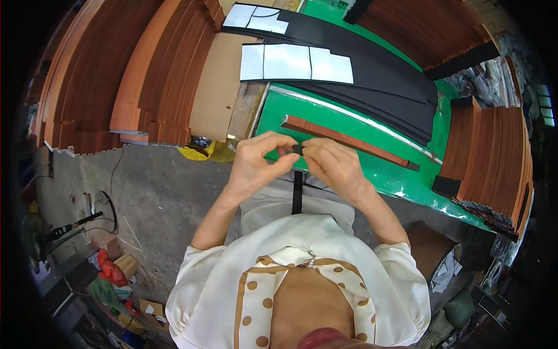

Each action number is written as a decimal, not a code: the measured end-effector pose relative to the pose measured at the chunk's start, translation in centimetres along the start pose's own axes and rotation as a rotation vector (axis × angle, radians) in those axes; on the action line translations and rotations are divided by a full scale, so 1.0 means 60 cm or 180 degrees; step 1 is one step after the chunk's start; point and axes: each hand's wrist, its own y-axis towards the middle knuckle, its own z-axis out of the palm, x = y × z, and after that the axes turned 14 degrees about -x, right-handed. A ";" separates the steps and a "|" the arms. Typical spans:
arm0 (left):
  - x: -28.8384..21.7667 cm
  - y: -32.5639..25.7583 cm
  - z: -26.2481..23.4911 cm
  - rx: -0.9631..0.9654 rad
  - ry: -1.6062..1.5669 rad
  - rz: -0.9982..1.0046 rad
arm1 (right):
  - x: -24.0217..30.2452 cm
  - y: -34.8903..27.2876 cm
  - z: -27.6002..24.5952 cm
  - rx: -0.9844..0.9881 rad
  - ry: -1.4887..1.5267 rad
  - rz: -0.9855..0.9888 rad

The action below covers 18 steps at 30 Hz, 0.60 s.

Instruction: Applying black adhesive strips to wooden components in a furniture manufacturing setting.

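Observation:
A small black piece [298,149], apparently the end of a soft strip, is pinched between the fingertips of both hands, just over the near edge of the green table [273,119]. My left hand [258,160] grips it with thumb and forefinger. From the other side my right hand [332,161] holds it, fingers bunched. Below the hands a narrow black strip [297,192] runs down against my grey trousers; I cannot tell whether it joins the held piece. Just beyond my hands lies one reddish-brown wood-look bar [349,139], with a black cap [413,166] on its right end.
Stacks of brown profiles stand at the left [157,75], far right [418,29] and right [485,151]. Long black strips [378,75] lie across the table's back, with a white-faced panel [296,63] on them. A brown bin [433,250] stands on the floor at right.

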 end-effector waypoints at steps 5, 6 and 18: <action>0.020 -0.038 0.002 -0.0134 -0.0245 0.0083 | 0.013 -0.030 -0.002 0.0120 0.0668 0.1170; 0.019 -0.040 0.003 -0.0163 -0.0297 0.0086 | 0.014 -0.032 0.000 0.0129 0.0665 0.1181; 0.088 0.030 -0.004 -0.0293 -0.0035 0.0107 | -0.024 -0.005 0.034 -0.0001 0.0138 0.2073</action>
